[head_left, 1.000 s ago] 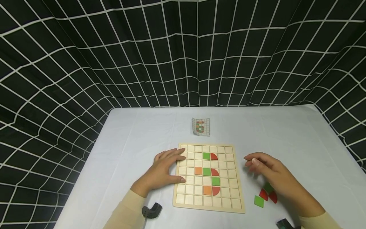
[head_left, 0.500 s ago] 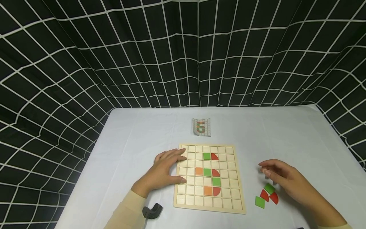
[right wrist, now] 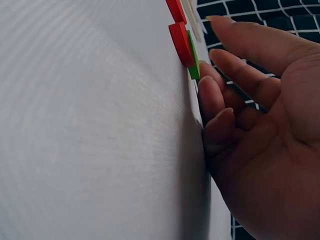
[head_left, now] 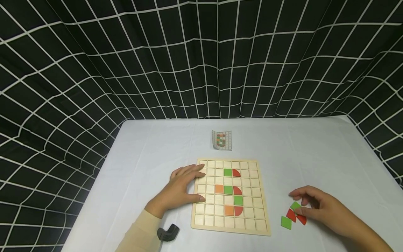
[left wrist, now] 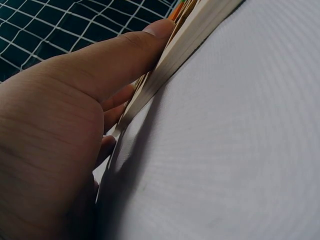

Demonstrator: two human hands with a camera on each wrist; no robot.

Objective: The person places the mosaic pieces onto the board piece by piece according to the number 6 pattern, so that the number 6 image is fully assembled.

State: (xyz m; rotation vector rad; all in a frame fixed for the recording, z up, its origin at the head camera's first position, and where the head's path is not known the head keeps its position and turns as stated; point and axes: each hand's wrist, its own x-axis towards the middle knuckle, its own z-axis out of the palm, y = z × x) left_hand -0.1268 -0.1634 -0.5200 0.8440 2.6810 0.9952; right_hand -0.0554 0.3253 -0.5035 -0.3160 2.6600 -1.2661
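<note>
My left hand [head_left: 179,185] rests on the left edge of a wooden grid board [head_left: 252,224], thumb and fingers spread over its rim. Set in the board's cells are green squares [head_left: 238,200], orange squares [head_left: 229,210] and red quarter circles [head_left: 238,211]. To the right of the board, my right hand [head_left: 324,206] hovers low over a small group of loose tiles, its thumb and index finger apart. Under the thumb lies a green square tile [head_left: 295,205], partly hidden. Beside it are two red quarter-circle tiles [head_left: 291,215], and another green square tile [head_left: 286,222] lies nearest the front.
Behind the board stands a small curled pattern card [head_left: 221,140] with a coloured grid drawing. A black bent plastic piece [head_left: 168,233] is by the left wrist. White cloth covers the table [head_left: 151,147], and a dark curtain with white grid lines surrounds it.
My right hand has moved away from the board, to the right and toward the front, then down over the loose tiles. The left hand and the board's tiles look the same.
</note>
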